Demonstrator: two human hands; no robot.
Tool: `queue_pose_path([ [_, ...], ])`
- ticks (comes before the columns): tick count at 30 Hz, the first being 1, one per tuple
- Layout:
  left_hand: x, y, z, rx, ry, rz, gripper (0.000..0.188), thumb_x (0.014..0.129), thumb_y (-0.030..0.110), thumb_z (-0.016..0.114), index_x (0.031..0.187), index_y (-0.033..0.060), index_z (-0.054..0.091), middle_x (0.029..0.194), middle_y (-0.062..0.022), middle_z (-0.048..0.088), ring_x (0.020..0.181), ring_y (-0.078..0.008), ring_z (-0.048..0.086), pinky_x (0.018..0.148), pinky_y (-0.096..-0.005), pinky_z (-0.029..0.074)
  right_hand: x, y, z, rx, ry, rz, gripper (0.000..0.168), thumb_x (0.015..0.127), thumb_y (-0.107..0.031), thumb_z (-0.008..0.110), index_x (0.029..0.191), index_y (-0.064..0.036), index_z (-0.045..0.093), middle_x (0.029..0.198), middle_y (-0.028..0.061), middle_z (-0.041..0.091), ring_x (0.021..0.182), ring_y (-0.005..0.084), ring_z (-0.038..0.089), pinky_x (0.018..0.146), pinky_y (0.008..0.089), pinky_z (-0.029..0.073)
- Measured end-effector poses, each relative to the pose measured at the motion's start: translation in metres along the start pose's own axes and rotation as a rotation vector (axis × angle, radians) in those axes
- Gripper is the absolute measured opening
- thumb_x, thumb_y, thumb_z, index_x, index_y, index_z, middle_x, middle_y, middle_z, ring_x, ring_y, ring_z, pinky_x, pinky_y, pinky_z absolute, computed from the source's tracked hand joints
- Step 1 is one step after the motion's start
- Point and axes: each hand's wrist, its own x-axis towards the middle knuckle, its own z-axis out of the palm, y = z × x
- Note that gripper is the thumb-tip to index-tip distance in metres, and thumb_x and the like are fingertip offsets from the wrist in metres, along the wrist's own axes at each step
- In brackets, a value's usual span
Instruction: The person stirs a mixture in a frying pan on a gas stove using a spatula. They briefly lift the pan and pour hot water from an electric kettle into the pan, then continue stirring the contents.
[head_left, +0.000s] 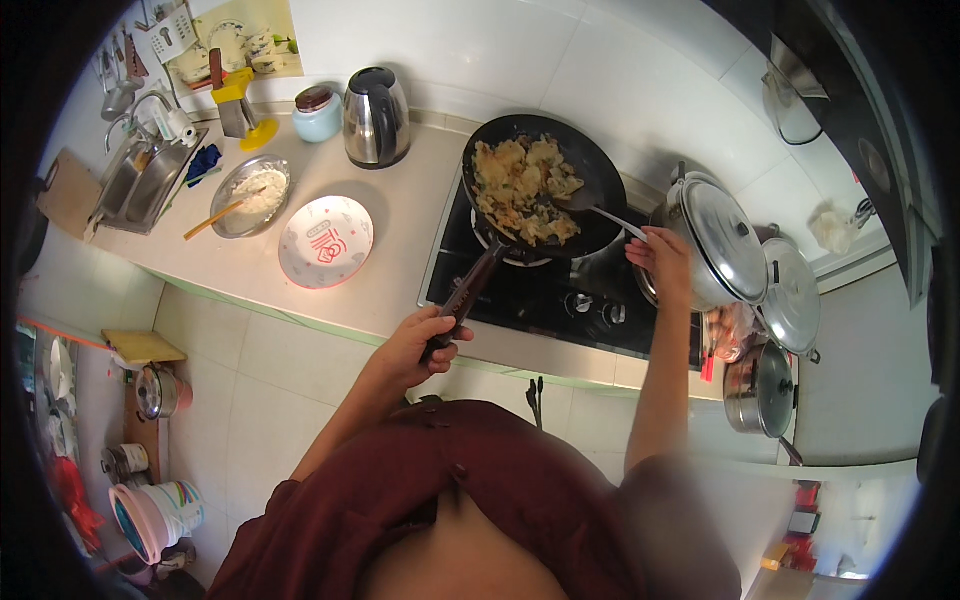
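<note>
My left hand (429, 346) grips the dark handle (474, 289) of a black frying pan (600, 176) on the gas stove (487, 300). Browned, broken-up pieces of a cooked, batter-like food (521, 184) lie mostly across the pan's left and middle. In my right hand (664, 259) is a spatula (611, 217), its dark blade in the pan against the food's right edge. Left of the stove, a white bowl (326, 241) with a pink rim and printed drawings stands on the counter. Beyond it a metal bowl (251, 195) holds a pale batter, with wooden chopsticks (214, 219) resting in it.
An electric kettle (377, 118) and a light-blue lidded jar (317, 116) stand along the wall. A yellow knife holder (238, 105) is near the double sink (142, 184). Large lidded pots (720, 240) crowd the stove's right side. A saucepan (759, 390) sits at the counter's right end.
</note>
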Motion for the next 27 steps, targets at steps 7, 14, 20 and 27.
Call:
queue_pose_path([
  [7,-0.002,0.002,-0.004,0.012,0.011,-0.026,0.021,0.087,0.015,0.048,0.106,0.0074,0.043,0.089,-0.011,0.056,0.047,-0.0074,0.035,0.038,-0.0179,0.028,0.019,0.028,0.023,0.299,0.111,-0.066,0.021,0.089,-0.009,0.051,0.101,0.008,0.052,0.084,0.0162,0.059,0.077,0.0251,0.062,0.07,0.0331,0.055],
  [14,-0.002,0.009,-0.005,0.037,0.024,-0.026,0.026,0.087,0.016,0.049,0.111,0.0078,0.042,0.089,-0.0105,0.055,0.048,-0.0074,0.036,0.039,-0.0178,0.029,-0.008,0.045,0.013,0.444,0.185,-0.131,0.021,0.089,-0.01,0.05,0.101,0.008,0.051,0.087,0.0183,0.059,0.079,0.0266,0.062,0.075,0.0352,0.055],
  [20,-0.001,0.011,-0.005,-0.009,0.014,-0.03,0.019,0.087,0.014,0.049,0.104,0.0084,0.043,0.088,-0.0118,0.056,0.049,-0.0084,0.038,0.04,-0.0197,0.03,-0.032,0.049,0.006,0.55,0.235,-0.136,0.022,0.09,-0.013,0.05,0.101,0.007,0.051,0.09,0.0202,0.059,0.084,0.0287,0.062,0.078,0.0377,0.054],
  [27,0.0,0.012,-0.007,0.024,0.014,-0.045,0.023,0.086,0.017,0.05,0.106,0.0083,0.043,0.089,-0.0095,0.056,0.048,-0.0076,0.036,0.04,-0.0189,0.03,-0.042,0.044,0.01,0.457,0.247,-0.164,0.023,0.089,-0.013,0.052,0.101,0.007,0.051,0.089,0.0187,0.059,0.083,0.0275,0.062,0.078,0.0368,0.054],
])
